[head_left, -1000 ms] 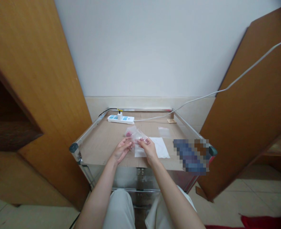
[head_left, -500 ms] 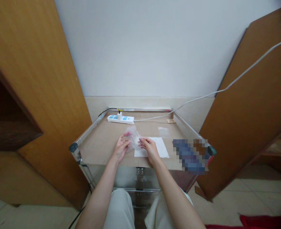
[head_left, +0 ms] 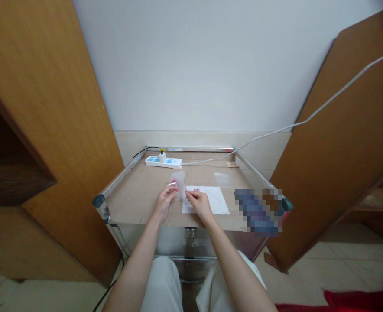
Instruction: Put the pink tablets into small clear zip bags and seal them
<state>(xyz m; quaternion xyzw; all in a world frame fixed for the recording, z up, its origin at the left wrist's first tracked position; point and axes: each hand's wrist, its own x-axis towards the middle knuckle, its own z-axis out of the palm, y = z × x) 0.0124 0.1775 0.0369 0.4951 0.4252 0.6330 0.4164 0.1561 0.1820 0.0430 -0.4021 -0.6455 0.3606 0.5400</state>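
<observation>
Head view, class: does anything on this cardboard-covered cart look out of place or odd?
Yes: a pixelated blue-and-brown patch sits on the right of the cardboard-covered cart top, hiding whatever lies there, so it cannot be identified. Nothing else stands out.

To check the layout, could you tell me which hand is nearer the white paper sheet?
Right: the right hand is over the left part of the white paper sheet, and the left hand is past its left edge.
</observation>
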